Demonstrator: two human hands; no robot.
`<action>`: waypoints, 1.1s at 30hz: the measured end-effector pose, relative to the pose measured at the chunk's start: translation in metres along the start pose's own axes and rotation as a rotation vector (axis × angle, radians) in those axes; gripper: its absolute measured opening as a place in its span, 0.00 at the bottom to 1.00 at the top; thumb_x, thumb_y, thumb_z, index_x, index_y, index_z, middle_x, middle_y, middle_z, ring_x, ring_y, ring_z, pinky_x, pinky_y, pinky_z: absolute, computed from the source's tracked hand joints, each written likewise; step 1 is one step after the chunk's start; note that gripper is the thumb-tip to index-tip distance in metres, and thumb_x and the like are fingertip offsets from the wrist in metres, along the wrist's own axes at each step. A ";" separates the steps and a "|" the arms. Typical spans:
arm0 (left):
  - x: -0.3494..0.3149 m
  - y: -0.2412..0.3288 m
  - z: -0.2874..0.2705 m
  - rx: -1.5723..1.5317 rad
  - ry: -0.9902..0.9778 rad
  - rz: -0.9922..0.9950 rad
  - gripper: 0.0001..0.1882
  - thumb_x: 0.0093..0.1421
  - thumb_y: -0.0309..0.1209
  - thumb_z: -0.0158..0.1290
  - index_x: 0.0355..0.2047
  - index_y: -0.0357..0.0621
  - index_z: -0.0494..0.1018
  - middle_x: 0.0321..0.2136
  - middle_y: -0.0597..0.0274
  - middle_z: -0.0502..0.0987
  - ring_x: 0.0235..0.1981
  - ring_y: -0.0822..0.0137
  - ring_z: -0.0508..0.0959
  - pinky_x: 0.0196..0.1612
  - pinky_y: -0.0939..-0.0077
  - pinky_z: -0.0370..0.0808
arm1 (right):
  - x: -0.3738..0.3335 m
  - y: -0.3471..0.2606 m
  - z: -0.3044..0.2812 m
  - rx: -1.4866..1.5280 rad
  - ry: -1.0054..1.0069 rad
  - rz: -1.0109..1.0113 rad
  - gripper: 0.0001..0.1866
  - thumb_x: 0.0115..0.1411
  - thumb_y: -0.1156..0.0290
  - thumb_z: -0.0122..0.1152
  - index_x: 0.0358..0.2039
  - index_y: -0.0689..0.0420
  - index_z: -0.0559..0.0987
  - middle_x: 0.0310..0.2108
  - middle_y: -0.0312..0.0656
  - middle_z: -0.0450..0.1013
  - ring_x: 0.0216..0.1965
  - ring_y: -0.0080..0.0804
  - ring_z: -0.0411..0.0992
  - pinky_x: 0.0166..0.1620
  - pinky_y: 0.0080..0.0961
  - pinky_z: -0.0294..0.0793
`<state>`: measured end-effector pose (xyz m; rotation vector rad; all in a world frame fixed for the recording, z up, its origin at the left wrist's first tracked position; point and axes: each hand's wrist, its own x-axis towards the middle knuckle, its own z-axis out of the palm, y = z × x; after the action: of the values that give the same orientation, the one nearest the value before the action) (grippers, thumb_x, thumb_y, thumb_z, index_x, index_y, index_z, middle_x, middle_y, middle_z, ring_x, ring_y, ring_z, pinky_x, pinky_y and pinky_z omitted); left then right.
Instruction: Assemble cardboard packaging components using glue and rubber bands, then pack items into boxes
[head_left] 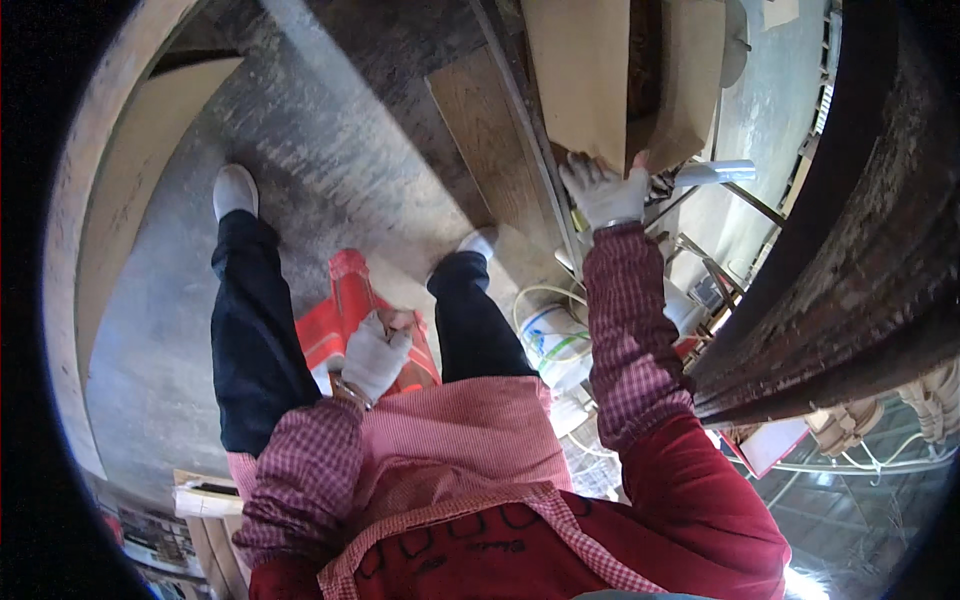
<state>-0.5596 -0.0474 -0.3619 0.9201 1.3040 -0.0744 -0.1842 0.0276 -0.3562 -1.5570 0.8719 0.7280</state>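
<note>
My left hand (pixel 377 358), in a white glove with bare fingertips, is in front of my apron with its fingers curled together. Whatever it may hold is hidden. Below it on the floor is a red plastic object (pixel 350 290) with a ridged raised part; its kind is unclear. My right hand (pixel 605 192), gloved the same way, reaches forward with its fingers spread. Its fingertips are at the near end of a pale wooden panel (pixel 580 75), and the thumb points toward the dark gap beside it. A second pale curved panel (pixel 690 85) lies across that gap.
A brown wooden board (pixel 490 140) lies on the floor ahead. A white bucket (pixel 555 340) with a pale hose stands near my right leg. Large curved dark wood (pixel 830 260) rises at the right. A long pale panel (pixel 150 180) borders the left side.
</note>
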 end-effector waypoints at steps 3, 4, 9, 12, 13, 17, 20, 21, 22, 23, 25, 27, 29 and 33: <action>0.003 -0.003 -0.006 0.008 0.001 -0.019 0.09 0.51 0.33 0.54 0.30 0.41 0.73 0.22 0.60 0.76 0.22 0.59 0.75 0.26 0.73 0.70 | 0.045 -0.004 0.027 0.037 -0.155 -0.056 0.30 0.56 0.49 0.51 0.49 0.61 0.67 0.48 0.53 0.64 0.49 0.52 0.64 0.55 0.55 0.61; 0.004 -0.003 -0.004 -0.069 -0.031 -0.057 0.09 0.51 0.33 0.54 0.30 0.41 0.73 0.23 0.60 0.77 0.22 0.59 0.75 0.26 0.72 0.71 | 0.058 -0.003 0.032 0.122 -0.243 -0.077 0.27 0.57 0.54 0.50 0.50 0.61 0.65 0.50 0.54 0.62 0.48 0.52 0.66 0.52 0.51 0.66; 0.011 0.004 -0.004 -0.014 -0.077 -0.031 0.10 0.52 0.34 0.54 0.31 0.41 0.73 0.24 0.62 0.77 0.22 0.61 0.75 0.27 0.72 0.71 | 0.098 -0.022 0.041 -0.322 -0.195 -0.463 0.22 0.59 0.69 0.43 0.52 0.66 0.62 0.55 0.57 0.57 0.45 0.48 0.69 0.42 0.38 0.79; 0.010 0.016 -0.006 0.057 -0.098 -0.120 0.10 0.52 0.34 0.54 0.30 0.42 0.73 0.26 0.63 0.77 0.24 0.63 0.74 0.27 0.73 0.71 | 0.091 -0.039 0.035 0.602 -0.136 0.189 0.21 0.57 0.76 0.38 0.51 0.69 0.61 0.54 0.58 0.58 0.47 0.46 0.68 0.39 0.34 0.80; 0.009 0.021 -0.003 -0.444 -0.057 -0.136 0.09 0.52 0.33 0.54 0.31 0.42 0.73 0.27 0.62 0.77 0.25 0.64 0.74 0.28 0.74 0.71 | 0.083 -0.041 0.027 0.588 -0.123 0.192 0.21 0.56 0.77 0.39 0.51 0.71 0.61 0.54 0.60 0.58 0.47 0.46 0.68 0.40 0.33 0.80; 0.012 0.022 -0.012 -0.136 -0.108 -0.095 0.07 0.54 0.29 0.52 0.33 0.41 0.73 0.29 0.61 0.76 0.28 0.67 0.73 0.32 0.76 0.70 | 0.053 -0.020 -0.008 0.308 -0.137 -0.085 0.21 0.53 0.81 0.40 0.49 0.74 0.62 0.51 0.63 0.60 0.48 0.47 0.67 0.41 0.31 0.80; 0.019 0.012 -0.013 -0.154 -0.056 0.013 0.08 0.55 0.29 0.52 0.35 0.39 0.73 0.30 0.62 0.75 0.27 0.70 0.73 0.31 0.79 0.69 | 0.028 -0.009 -0.027 0.418 -0.117 -0.026 0.19 0.54 0.81 0.41 0.47 0.75 0.64 0.49 0.63 0.63 0.48 0.47 0.67 0.43 0.31 0.79; 0.022 0.009 -0.013 -0.149 -0.069 -0.011 0.08 0.55 0.29 0.52 0.35 0.39 0.73 0.30 0.62 0.75 0.27 0.70 0.73 0.31 0.79 0.69 | 0.017 -0.009 -0.034 0.419 -0.101 -0.033 0.19 0.54 0.81 0.41 0.47 0.75 0.64 0.49 0.63 0.63 0.48 0.47 0.67 0.43 0.31 0.79; 0.026 0.006 -0.013 -0.208 -0.067 -0.035 0.09 0.55 0.28 0.52 0.36 0.39 0.73 0.30 0.62 0.75 0.27 0.70 0.73 0.31 0.79 0.69 | 0.006 -0.007 -0.039 0.433 -0.084 -0.021 0.18 0.54 0.81 0.42 0.45 0.76 0.64 0.47 0.62 0.65 0.48 0.46 0.67 0.45 0.31 0.78; 0.028 0.004 -0.013 -0.264 -0.063 -0.060 0.09 0.55 0.28 0.53 0.37 0.40 0.73 0.30 0.61 0.76 0.27 0.70 0.73 0.31 0.80 0.69 | -0.006 -0.003 -0.047 0.448 -0.112 0.012 0.16 0.54 0.81 0.42 0.44 0.76 0.65 0.46 0.60 0.66 0.48 0.46 0.67 0.46 0.31 0.77; 0.029 0.003 -0.014 -0.452 -0.059 -0.095 0.10 0.55 0.27 0.52 0.38 0.40 0.72 0.31 0.62 0.75 0.27 0.70 0.73 0.32 0.81 0.70 | -0.032 0.018 -0.075 0.145 -0.144 -0.247 0.15 0.55 0.80 0.43 0.43 0.75 0.66 0.44 0.59 0.67 0.46 0.45 0.68 0.47 0.31 0.76; 0.032 0.004 -0.014 -0.643 -0.055 -0.131 0.12 0.55 0.27 0.52 0.40 0.40 0.71 0.31 0.62 0.75 0.27 0.70 0.72 0.32 0.81 0.70 | -0.047 0.027 -0.102 -0.167 -0.216 -0.485 0.14 0.56 0.80 0.43 0.42 0.74 0.66 0.43 0.58 0.68 0.45 0.44 0.68 0.48 0.32 0.75; 0.034 0.006 -0.016 -0.582 -0.051 -0.047 0.16 0.56 0.26 0.51 0.46 0.41 0.68 0.35 0.61 0.74 0.29 0.72 0.73 0.33 0.84 0.71 | -0.055 0.035 -0.128 -0.113 -0.004 -0.269 0.12 0.57 0.78 0.43 0.40 0.71 0.68 0.40 0.56 0.69 0.42 0.43 0.69 0.48 0.36 0.75; 0.038 0.009 -0.022 -0.680 -0.041 -0.042 0.20 0.61 0.30 0.47 0.54 0.43 0.62 0.43 0.59 0.68 0.33 0.74 0.72 0.32 0.87 0.73 | -0.056 0.066 -0.149 -0.027 0.141 -0.184 0.09 0.57 0.78 0.46 0.37 0.67 0.70 0.37 0.54 0.69 0.38 0.44 0.69 0.46 0.45 0.74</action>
<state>-0.5603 -0.0120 -0.3887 0.3072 1.1920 0.3011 -0.2713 -0.1164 -0.3211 -1.7032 0.8108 0.5053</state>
